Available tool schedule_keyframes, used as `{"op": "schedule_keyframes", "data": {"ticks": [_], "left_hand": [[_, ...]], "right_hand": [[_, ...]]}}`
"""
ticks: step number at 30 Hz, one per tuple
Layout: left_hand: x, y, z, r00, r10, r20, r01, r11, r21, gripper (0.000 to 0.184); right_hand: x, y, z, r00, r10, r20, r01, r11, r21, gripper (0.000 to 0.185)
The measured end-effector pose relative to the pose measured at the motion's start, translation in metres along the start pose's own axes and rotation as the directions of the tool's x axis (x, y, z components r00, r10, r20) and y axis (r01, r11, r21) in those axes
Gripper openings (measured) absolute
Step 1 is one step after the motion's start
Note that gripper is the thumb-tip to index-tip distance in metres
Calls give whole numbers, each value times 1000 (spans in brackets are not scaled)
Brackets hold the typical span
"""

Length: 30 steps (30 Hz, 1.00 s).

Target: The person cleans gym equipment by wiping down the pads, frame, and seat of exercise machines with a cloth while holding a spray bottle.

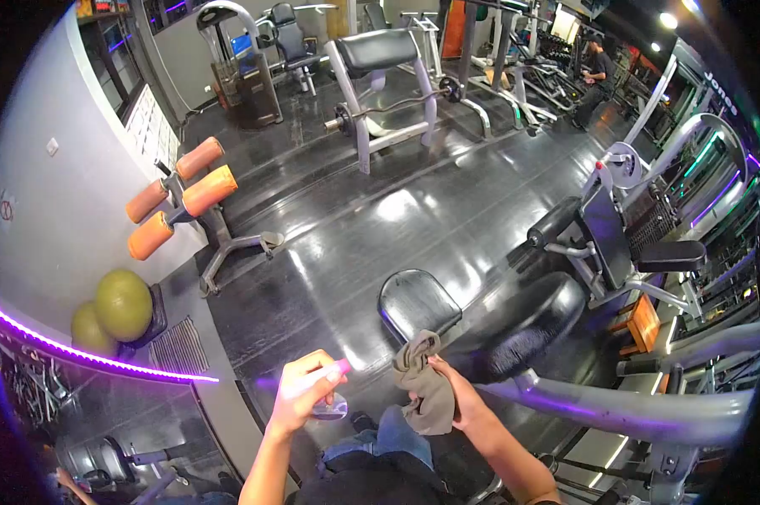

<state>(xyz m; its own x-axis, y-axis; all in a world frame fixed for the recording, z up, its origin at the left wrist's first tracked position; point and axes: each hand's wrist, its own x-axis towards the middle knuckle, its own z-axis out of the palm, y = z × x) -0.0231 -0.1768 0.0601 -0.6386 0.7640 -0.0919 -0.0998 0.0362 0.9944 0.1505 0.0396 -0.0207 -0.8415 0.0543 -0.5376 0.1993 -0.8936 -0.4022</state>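
My left hand is closed around a small spray bottle; its pink top pokes out past my thumb, and part of the clear body shows below my fingers. In my right hand is a crumpled grey-brown cloth, bunched up and hanging down over my fingers. Just beyond the cloth lies a black padded seat, whose near edge the cloth partly covers in view. To the right of my right hand is a longer black pad on a grey machine frame.
Orange foam rollers on a stand are at the left, with green exercise balls below. A preacher curl bench with a curved barbell stands ahead. A person sits at the back right. A wooden box is at the right.
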Motion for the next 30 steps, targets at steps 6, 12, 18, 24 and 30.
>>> {"op": "schedule_keyframes", "data": {"ticks": [6, 12, 18, 24, 30], "left_hand": [[61, -7, -25, 995, -94, -30, 95, 995, 40, 29], [159, -1, -43, 993, -115, 1, 115, 990, 81, 28], [268, -12, -51, 989, -118, 90, 113, 992, 56, 17], [351, -24, -53, 974, -105, 200, 82, 989, 120, 13], [439, -37, -47, 900, -196, 390, 152, 978, 141, 16]], "right_hand": [[75, -21, 35, 997, -51, -60, 68, 943, 325, 44], [158, -71, 24, 985, -171, 22, 139, 861, 490, 50], [210, -122, 12, 952, -285, -114, 305, 832, 464, 41], [233, -159, -10, 921, -289, -263, 384, 794, 471, 40], [250, -196, -7, 794, -325, -514, 445, 886, 128, 74]]}}
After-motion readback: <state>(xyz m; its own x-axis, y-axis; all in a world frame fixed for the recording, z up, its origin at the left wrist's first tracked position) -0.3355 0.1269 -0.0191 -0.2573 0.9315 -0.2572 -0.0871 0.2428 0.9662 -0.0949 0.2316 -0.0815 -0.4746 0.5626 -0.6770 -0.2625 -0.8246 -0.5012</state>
